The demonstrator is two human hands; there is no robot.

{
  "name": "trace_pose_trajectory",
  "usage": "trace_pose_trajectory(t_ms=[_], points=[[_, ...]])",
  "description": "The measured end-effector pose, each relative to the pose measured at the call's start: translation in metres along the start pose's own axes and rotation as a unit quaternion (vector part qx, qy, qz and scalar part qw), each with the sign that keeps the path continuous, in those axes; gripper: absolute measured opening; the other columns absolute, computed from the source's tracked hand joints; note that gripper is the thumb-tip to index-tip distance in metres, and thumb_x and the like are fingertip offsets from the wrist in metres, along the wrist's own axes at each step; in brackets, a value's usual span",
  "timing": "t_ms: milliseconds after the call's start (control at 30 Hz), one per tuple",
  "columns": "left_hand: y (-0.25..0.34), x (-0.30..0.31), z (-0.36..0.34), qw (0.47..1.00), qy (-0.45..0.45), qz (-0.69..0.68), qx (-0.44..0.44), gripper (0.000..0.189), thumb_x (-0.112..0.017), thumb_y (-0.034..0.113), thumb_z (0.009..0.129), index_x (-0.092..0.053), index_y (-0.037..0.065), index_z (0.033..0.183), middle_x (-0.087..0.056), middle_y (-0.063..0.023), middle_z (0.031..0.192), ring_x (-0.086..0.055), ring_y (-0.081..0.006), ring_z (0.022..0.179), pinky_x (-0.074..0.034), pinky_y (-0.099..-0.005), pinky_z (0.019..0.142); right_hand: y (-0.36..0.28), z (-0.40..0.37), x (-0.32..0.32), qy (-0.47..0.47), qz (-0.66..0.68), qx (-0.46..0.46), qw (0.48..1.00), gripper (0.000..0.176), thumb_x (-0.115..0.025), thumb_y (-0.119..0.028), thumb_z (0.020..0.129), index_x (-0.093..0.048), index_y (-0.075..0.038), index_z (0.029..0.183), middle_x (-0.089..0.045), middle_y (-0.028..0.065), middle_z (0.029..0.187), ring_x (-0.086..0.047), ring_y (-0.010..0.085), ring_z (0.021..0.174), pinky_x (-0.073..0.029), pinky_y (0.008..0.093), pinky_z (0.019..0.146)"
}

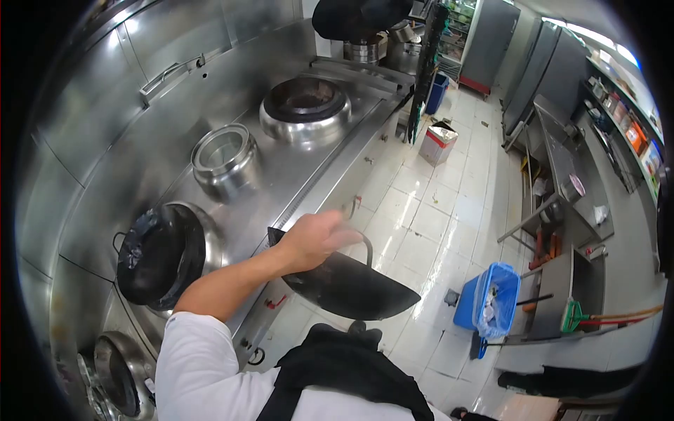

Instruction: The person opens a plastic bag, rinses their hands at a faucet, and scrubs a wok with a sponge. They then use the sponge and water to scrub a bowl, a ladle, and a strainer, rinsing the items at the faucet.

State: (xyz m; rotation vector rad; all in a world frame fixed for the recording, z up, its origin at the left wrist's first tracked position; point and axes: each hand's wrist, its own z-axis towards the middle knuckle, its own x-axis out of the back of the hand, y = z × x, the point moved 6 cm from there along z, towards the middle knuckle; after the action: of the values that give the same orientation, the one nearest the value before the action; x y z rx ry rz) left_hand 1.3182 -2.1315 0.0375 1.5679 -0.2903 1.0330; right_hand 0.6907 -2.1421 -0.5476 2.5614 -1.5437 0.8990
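Observation:
My left hand (319, 240) reaches across from a white sleeve and is closed at the upper edge of a dark wok (344, 286). The fingers are slightly blurred, and their exact grip is hard to make out. The wok hangs tilted in the air in front of my black apron, above the floor beside the stove edge. A loop handle (368, 249) rises from its rim, just right of my fingers. My right hand does not show.
On the steel stove (246, 224) at left are a large burner ring (306, 112), a round steel pot (225, 163) and another black wok (158, 259). At right stand a blue bin (488, 302) with a liner and a steel table (562, 154). A tin (439, 144) sits on the tiled floor.

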Motion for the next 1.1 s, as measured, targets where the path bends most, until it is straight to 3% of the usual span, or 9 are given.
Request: trace_pose_trajectory(t_ms=[100, 133, 167, 200, 267, 433, 667, 967, 1100], points=[[0.029, 0.016, 0.046, 0.987, 0.021, 0.056, -0.148, 0.047, -0.063, 0.043, 0.081, -0.05, -0.001, 0.074, -0.048, -0.0154, 0.061, -0.043, -0.0249, 0.055, -0.038, -0.0343, 0.052, 0.05, 0.122, 0.063, 0.062, -0.176, 0.077, 0.979, 0.038, -0.07, -0.038, 0.065, -0.066, -0.011, 0.091, -0.065, 0.0059, 0.094, -0.062, 0.0263, 0.086, -0.051, 0.0393, 0.074], [0.024, 0.024, 0.065, 0.994, 0.023, 0.041, -0.099, 0.048, -0.064, 0.043, 0.081, -0.05, -0.002, 0.072, -0.047, -0.0165, 0.061, -0.042, -0.0271, 0.055, -0.038, -0.0345, 0.052, 0.056, 0.131, 0.142, 0.098, 0.249, 0.007, 0.964, 0.038, -0.072, -0.038, 0.063, -0.065, -0.01, 0.087, -0.065, 0.0058, 0.091, -0.062, 0.027, 0.086, -0.051, 0.0403, 0.073], [0.018, 0.033, 0.084, 0.998, 0.027, 0.027, -0.054, 0.049, -0.064, 0.043, 0.081, -0.05, -0.002, 0.071, -0.047, -0.0175, 0.061, -0.041, -0.0294, 0.055, -0.038, -0.0348, 0.052, 0.037, 0.135, 0.211, 0.162, 0.296, -0.006, 0.941, 0.032, -0.072, -0.031, 0.062, -0.064, -0.009, 0.085, -0.065, 0.0078, 0.084, -0.062, 0.0265, 0.084, -0.051, 0.0397, 0.072], [0.015, 0.046, 0.102, 0.994, 0.067, 0.033, -0.073, 0.047, -0.064, 0.041, 0.081, -0.05, -0.002, 0.069, -0.046, -0.0147, 0.059, -0.044, -0.0228, 0.055, -0.038, -0.0334, 0.052, -0.019, 0.117, 0.296, 0.17, 0.014, 0.032, 0.985, 0.023, -0.066, -0.023, 0.07, -0.063, -0.006, 0.086, -0.063, 0.0108, 0.083, -0.063, 0.028, 0.076, -0.052, 0.0388, 0.063], [0.004, 0.073, 0.137, 0.992, 0.101, 0.023, -0.065, 0.044, -0.065, 0.039, 0.081, -0.052, -0.001, 0.069, -0.046, -0.0115, 0.058, -0.045, -0.0181, 0.055, -0.038, -0.0325, 0.052, -0.1, 0.079, 0.413, 0.218, 0.512, -0.107, 0.824, 0.023, -0.057, -0.016, 0.078, -0.061, -0.003, 0.097, -0.061, 0.0133, 0.083, -0.062, 0.0269, 0.066, -0.051, 0.0355, 0.05], [-0.039, 0.159, 0.218, 0.965, 0.244, -0.053, -0.077, 0.051, -0.064, 0.046, 0.08, -0.05, 0.0, 0.062, -0.046, -0.0101, 0.055, -0.042, -0.0151, 0.052, -0.038, -0.0335, 0.052, -0.164, 0.147, 0.546, 0.251, 0.478, 0.02, 0.842, 0.042, -0.051, -0.016, 0.083, -0.047, -0.004, 0.123, -0.058, 0.0116, 0.092, -0.06, 0.0242, 0.064, -0.05, 0.0363, 0.049], [-0.081, 0.29, 0.31, 0.902, 0.414, 0.083, -0.084, 0.045, -0.063, 0.045, 0.082, -0.054, 0.003, 0.066, -0.046, 0.0013, 0.055, -0.042, -0.0071, 0.052, -0.036, -0.0262, 0.049, -0.212, 0.162, 0.553, 0.144, 0.42, -0.04, 0.895, 0.034, -0.05, -0.015, 0.084, -0.053, -0.002, 0.115, -0.059, 0.0106, 0.091, -0.06, 0.0211, 0.058, -0.05, 0.0333, 0.046], [-0.18, 0.314, 0.425, 0.848, 0.494, 0.19, -0.009, 0.047, -0.065, 0.047, 0.079, -0.057, 0.001, 0.073, -0.052, -0.013, 0.058, -0.046, -0.0224, 0.051, -0.04, -0.0315, 0.051, -0.042, 0.275, 0.365, -0.116, 0.525, -0.176, 0.825, 0.019, -0.05, -0.021, 0.085, -0.058, -0.009, 0.097, -0.056, 0.0119, 0.086, -0.062, 0.0302, 0.072, -0.052, 0.0443, 0.06], [-0.229, 0.296, 0.455, 0.822, 0.519, 0.232, -0.032, 0.05, -0.065, 0.051, 0.075, -0.056, 0.002, 0.07, -0.055, -0.0136, 0.056, -0.056, -0.0316, 0.053, -0.043, -0.0372, 0.05, -0.06, 0.293, 0.47, -0.095, 0.409, -0.124, 0.899, 0.029, -0.05, -0.024, 0.085, -0.054, -0.008, 0.109, -0.059, 0.0134, 0.095, -0.061, 0.0347, 0.077, -0.05, 0.0479, 0.06]])
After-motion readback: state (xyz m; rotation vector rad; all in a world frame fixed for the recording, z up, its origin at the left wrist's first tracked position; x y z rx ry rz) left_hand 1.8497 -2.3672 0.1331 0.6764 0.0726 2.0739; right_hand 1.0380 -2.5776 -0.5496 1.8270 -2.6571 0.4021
